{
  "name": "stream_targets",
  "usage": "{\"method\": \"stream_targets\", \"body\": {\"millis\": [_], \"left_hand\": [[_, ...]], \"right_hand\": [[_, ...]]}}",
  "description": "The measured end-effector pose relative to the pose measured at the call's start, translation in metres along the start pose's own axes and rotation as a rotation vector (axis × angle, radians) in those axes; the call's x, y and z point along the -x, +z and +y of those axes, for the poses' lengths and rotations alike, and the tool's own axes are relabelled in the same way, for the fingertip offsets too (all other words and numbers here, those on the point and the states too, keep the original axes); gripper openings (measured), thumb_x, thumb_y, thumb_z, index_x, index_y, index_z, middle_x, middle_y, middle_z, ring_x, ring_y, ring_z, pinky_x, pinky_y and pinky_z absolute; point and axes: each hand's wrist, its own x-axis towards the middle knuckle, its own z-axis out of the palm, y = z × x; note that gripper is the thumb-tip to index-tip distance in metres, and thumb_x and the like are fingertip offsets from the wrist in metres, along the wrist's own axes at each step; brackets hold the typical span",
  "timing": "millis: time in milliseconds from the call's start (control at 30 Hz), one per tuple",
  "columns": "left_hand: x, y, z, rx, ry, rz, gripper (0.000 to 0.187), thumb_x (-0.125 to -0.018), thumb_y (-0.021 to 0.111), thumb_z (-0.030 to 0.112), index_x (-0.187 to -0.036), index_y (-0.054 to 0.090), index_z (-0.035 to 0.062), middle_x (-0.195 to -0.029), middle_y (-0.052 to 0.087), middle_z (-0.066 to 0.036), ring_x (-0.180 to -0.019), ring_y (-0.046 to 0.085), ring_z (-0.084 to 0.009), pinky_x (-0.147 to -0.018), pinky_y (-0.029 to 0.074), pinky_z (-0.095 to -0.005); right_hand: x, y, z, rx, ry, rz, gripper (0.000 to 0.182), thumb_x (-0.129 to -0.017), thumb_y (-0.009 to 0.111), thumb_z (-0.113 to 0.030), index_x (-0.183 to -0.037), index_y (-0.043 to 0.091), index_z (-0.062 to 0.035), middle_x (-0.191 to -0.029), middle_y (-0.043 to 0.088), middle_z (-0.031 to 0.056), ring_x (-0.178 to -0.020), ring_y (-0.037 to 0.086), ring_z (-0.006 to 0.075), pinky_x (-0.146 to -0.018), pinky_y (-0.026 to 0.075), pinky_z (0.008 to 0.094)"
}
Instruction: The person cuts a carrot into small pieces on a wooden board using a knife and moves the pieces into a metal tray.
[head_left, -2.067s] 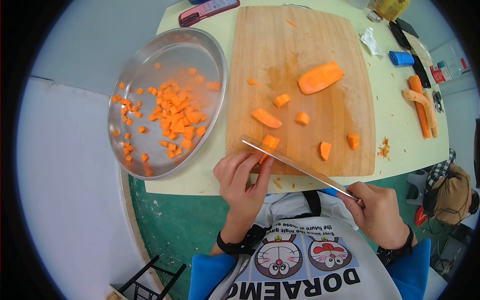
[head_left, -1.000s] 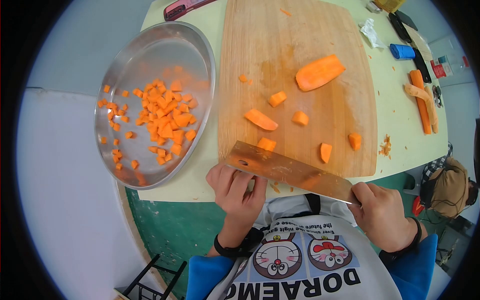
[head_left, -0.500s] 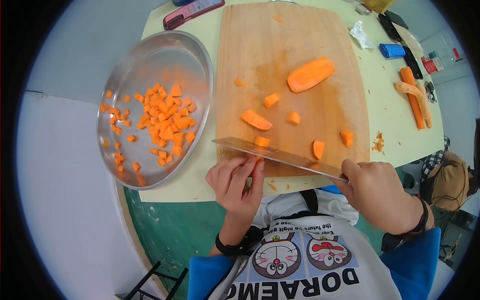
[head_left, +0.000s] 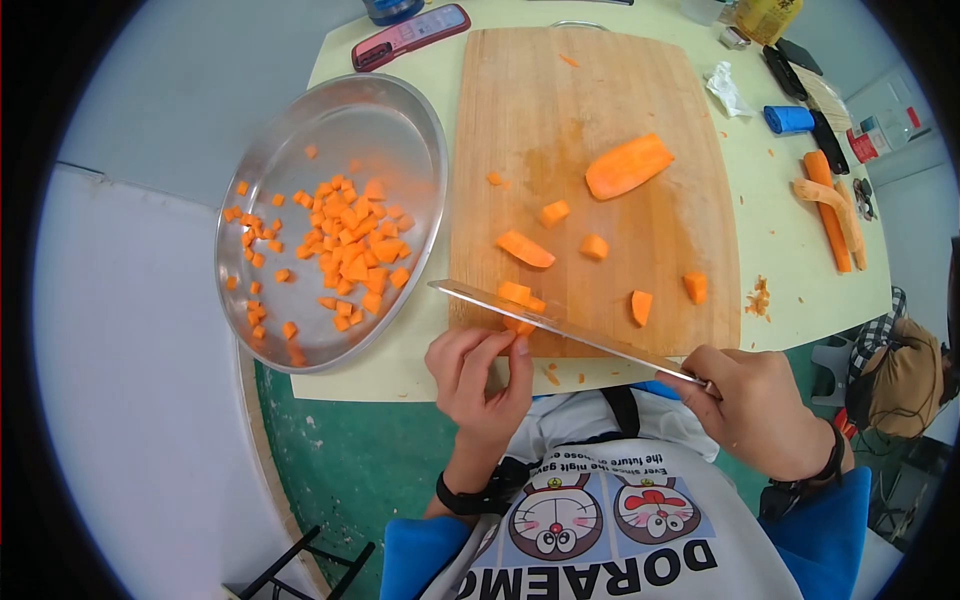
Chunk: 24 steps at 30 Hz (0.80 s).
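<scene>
My right hand (head_left: 750,408) grips the handle of a kitchen knife (head_left: 590,336), its blade slanting up leftward across the near part of the wooden cutting board (head_left: 640,80). My left hand (head_left: 482,375) pinches a small carrot piece (head_left: 519,326) against the near side of the blade, fingertips close to the edge. Just beyond the blade lie cut carrot chunks (head_left: 514,292). Farther up the board are a carrot wedge (head_left: 526,250), a few loose chunks (head_left: 594,246) and a large peeled carrot half (head_left: 630,167).
A round metal tray (head_left: 432,200) with many carrot cubes (head_left: 350,240) stands left of the board. At the right are whole carrots (head_left: 828,215), peel scraps (head_left: 758,297), a blue roll (head_left: 788,119) and crumpled tissue (head_left: 728,90). A phone (head_left: 412,36) lies at the back left.
The view has shifted slightly, so the board and tray sit lower and to the right. Another cut chunk now shows beyond the blade. Both hands keep their holds.
</scene>
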Motion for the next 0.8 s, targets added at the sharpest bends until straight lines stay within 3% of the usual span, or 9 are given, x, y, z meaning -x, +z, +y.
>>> {"method": "stream_targets", "body": {"millis": [800], "left_hand": [[0.005,-0.003,-0.004,-0.032,0.015,-0.055,0.030,-0.059,0.072,-0.004,-0.088,0.064,0.0000,-0.090,0.063,-0.010,-0.088,0.055,-0.0295,-0.081,0.041,-0.0344]], "right_hand": [[0.001,0.015,-0.005,0.091,-0.076,-0.021,0.024,-0.074,0.068,-0.019,-0.073,0.048,-0.0053,-0.053,0.049,0.0064,-0.044,0.054,0.0235,-0.039,0.042,0.0337]]}}
